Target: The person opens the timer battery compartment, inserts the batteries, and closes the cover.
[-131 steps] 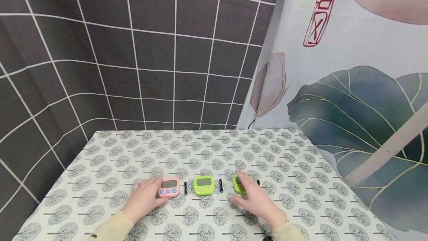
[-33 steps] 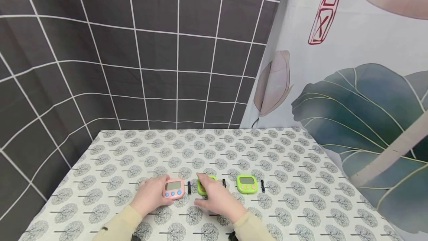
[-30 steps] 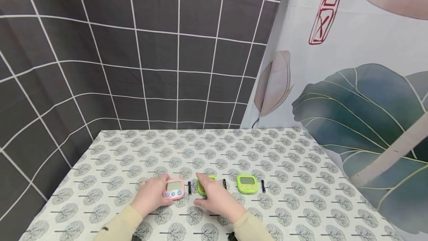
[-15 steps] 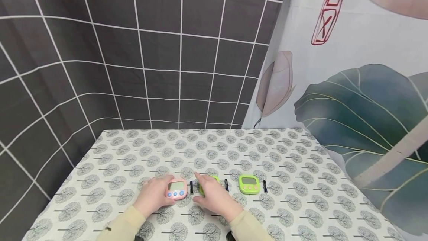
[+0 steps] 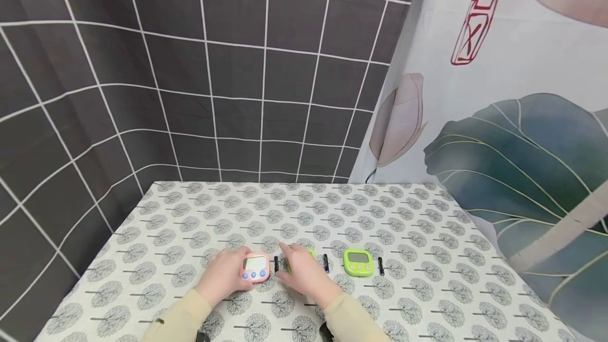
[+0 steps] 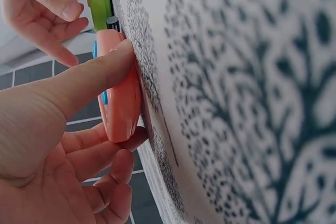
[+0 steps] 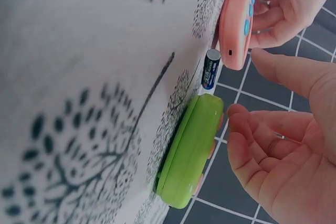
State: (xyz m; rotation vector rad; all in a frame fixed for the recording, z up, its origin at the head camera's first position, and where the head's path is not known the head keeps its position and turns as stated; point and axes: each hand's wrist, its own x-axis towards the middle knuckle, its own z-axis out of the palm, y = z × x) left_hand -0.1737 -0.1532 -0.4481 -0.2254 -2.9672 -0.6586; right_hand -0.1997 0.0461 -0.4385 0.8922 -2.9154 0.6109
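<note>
My left hand (image 5: 223,274) pinches the pink timer (image 5: 256,267) by its left side, thumb at the near edge and fingers at the far edge. In the left wrist view the timer's underside faces the patterned cloth, and its blue buttons show. My right hand (image 5: 306,273) is held with loosely bent fingers between the pink timer and the middle green timer (image 7: 190,150), partly hiding the green one in the head view. Nothing is held in the right hand. A dark AA battery (image 7: 211,69) lies between these two timers.
To the right lie another green timer (image 5: 358,263), a dark battery (image 5: 326,263) on its left and a further battery (image 5: 381,266) on its right. A tree-print cloth (image 5: 304,220) covers the table, with a dark grid curtain (image 5: 228,78) behind.
Earlier my right hand was over the rightmost green timer; it moved left to the middle one, then a little further toward the pink timer. My left hand stays at the pink timer.
</note>
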